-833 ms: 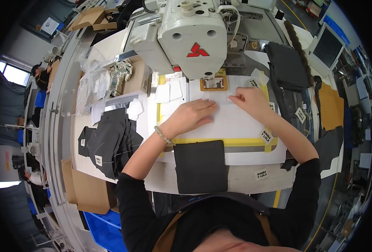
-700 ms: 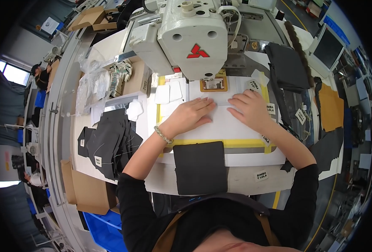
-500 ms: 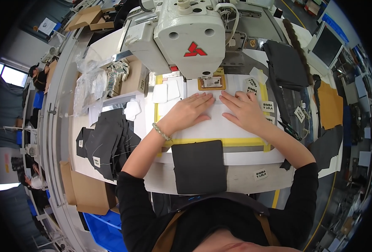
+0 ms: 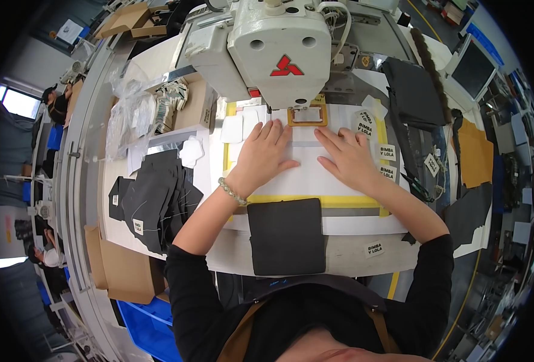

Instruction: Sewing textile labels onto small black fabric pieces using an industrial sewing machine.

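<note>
Both of my hands rest on a white board [image 4: 315, 184] edged with yellow tape, under the head of a white sewing machine [image 4: 279, 45]. My left hand [image 4: 263, 152] lies flat on its left part, fingers pointing away from me and thumb out, holding nothing. Across from it, my right hand [image 4: 348, 158] has its fingers spread on the surface, its index fingertip close below a small orange-brown clamp frame [image 4: 308, 123]. That frame sits below the needle area with a white piece inside. A dark grey fabric panel [image 4: 286, 236] lies nearest to me.
Printed white labels [image 4: 386, 152] lie right of my right hand. Blank white patches [image 4: 232, 129] are at the left, near a pile of dark fabric pieces [image 4: 155, 202]. A cardboard box [image 4: 197, 102] of labels stands behind; folded dark fabric [image 4: 408, 90] lies back right.
My left hand has slid left, away from the clamp frame, and its fingers now point more straight ahead. My right hand stays nearly in place. The view has shifted slightly.
</note>
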A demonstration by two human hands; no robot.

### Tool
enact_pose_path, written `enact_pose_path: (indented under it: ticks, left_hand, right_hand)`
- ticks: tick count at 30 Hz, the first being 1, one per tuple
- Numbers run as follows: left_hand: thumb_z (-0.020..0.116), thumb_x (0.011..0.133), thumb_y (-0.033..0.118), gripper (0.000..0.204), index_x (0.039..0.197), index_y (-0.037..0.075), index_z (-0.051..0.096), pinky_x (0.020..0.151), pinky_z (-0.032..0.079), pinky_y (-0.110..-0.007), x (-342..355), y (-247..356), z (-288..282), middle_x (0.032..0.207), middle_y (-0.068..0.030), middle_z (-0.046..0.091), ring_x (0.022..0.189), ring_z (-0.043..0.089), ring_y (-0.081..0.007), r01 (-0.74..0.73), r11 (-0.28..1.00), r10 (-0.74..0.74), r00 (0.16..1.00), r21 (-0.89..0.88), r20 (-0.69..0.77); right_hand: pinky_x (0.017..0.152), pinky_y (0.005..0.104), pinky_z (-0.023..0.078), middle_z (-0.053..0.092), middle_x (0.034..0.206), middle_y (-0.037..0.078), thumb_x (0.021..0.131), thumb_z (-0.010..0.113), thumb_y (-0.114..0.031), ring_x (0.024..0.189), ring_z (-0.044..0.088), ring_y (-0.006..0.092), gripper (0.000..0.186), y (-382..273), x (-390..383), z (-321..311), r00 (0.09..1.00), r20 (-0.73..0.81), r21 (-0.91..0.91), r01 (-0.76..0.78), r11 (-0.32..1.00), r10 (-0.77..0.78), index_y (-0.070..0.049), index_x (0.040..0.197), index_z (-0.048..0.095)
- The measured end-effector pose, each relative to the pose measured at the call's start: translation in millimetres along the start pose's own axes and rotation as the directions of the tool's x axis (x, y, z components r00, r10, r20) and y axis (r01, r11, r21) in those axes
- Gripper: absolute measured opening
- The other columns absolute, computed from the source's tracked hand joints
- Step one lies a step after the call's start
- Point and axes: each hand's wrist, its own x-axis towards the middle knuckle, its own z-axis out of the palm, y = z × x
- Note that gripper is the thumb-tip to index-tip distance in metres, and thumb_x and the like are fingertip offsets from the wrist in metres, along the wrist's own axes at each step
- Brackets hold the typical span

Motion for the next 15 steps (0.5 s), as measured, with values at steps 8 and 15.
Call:
enact_pose_path:
  ticks: [8,15]
  left_hand:
    - [0.072,0.08,0.035,0.05,0.116,0.003,0.059,0.095,0.044,-0.04,3.7,17.7,-11.8,0.125,-0.0154,0.056,0.115,0.055,-0.0276,-0.029,0.976,0.04,0.998,-0.214,0.047]
    - [0.066,0.083,0.049,0.064,0.126,0.004,0.051,0.102,0.039,-0.046,23.3,26.3,-1.4,0.132,-0.0162,0.053,0.125,0.049,-0.031,-0.052,0.99,0.036,0.992,-0.128,-0.118]
  right_hand:
    - [0.089,0.0392,0.031,0.053,0.132,0.002,0.088,0.063,-0.034,0.109,0.045,0.0219,0.056,-0.6,4.2,5.0,0.998,0.038,0.036,-0.046,0.998,0.045,-0.007,0.136,0.051]
    - [0.089,0.0405,0.032,0.054,0.13,0.003,0.087,0.062,-0.038,0.111,0.045,0.0219,0.056,-1.8,3.0,8.6,0.997,0.035,0.004,-0.065,0.998,0.065,-0.007,0.133,0.052]
